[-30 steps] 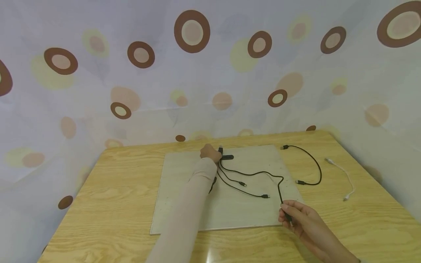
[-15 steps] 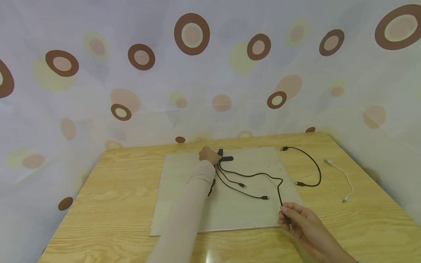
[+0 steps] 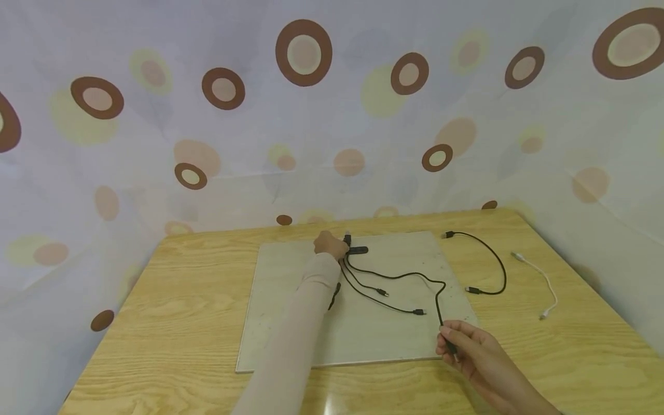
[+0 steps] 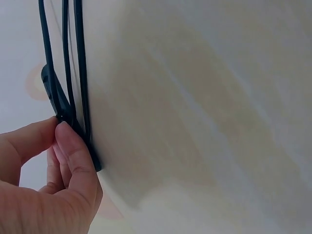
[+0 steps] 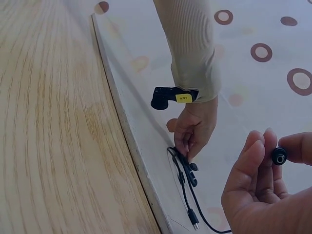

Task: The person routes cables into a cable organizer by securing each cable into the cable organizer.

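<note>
At the far edge of a pale board [image 3: 384, 340], my left hand [image 3: 331, 245] pinches a black cable bundle where several cords meet a flat black strip [image 3: 358, 250]. The left wrist view shows its thumb and fingertips on that black strip [image 4: 92, 151], with cords [image 4: 81, 58] running away from it. Near the board's front right corner, my right hand [image 3: 479, 354] holds a black cable plug [image 3: 451, 347] between thumb and fingers. The plug's round end [image 5: 279, 156] faces the right wrist camera. Its cord [image 3: 399, 275] bends across the board to the bundle.
Two loose plugs [image 3: 383, 292] [image 3: 419, 312] of the bundle lie on the board, and a black twisted piece [image 3: 334, 297] shows beside my left sleeve. To the right, a black cable [image 3: 500, 262] and a short white cable [image 3: 544, 274] rest on the wooden table [image 3: 171, 311].
My right hand has shifted slightly to the left with the plug, and the cord's lower stretch has moved with it. The left hand keeps its hold on the bundle.
</note>
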A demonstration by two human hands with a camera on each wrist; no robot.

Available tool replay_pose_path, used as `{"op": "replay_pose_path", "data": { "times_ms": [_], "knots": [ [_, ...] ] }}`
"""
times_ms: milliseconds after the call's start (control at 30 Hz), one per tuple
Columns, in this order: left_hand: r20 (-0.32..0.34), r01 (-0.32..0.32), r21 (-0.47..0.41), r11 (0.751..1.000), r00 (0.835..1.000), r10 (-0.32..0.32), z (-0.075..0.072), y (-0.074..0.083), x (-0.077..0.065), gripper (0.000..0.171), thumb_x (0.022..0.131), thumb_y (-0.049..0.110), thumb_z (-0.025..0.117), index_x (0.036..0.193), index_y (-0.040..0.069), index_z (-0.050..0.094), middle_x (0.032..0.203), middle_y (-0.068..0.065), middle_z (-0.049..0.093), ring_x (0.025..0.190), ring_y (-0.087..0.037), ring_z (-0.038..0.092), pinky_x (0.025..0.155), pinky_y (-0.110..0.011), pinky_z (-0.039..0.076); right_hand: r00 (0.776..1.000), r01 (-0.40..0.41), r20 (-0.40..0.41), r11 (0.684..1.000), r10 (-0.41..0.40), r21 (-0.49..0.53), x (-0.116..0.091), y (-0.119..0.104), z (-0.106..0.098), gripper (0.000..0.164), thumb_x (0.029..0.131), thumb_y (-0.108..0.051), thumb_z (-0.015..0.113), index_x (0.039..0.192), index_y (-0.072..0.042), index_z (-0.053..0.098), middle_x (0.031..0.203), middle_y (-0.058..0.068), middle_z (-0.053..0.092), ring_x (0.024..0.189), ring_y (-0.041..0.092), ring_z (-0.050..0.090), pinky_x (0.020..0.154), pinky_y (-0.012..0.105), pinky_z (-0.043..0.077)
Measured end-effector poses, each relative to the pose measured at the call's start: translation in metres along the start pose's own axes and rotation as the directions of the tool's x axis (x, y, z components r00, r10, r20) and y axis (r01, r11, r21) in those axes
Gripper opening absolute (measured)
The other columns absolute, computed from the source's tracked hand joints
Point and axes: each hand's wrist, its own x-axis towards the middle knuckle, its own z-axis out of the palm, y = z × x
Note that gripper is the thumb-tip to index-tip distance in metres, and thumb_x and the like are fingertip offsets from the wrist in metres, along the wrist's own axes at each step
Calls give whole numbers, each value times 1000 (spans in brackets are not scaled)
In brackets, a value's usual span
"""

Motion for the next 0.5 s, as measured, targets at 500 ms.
{"op": "replay_pose_path", "data": {
  "times_ms": [500],
  "knots": [
    [-26, -51, 129, 990, 998, 55, 9, 6, 4, 33, 86, 33, 55, 87, 0, 61, 69, -11, 59, 55, -21, 55, 42, -29, 43, 1000, -26, 3, 1000, 26, 13, 1, 2, 0, 11, 92, -20, 48, 96, -13, 55, 85, -4, 59, 78, 7, 58, 71, 18, 48]
  ]
}}
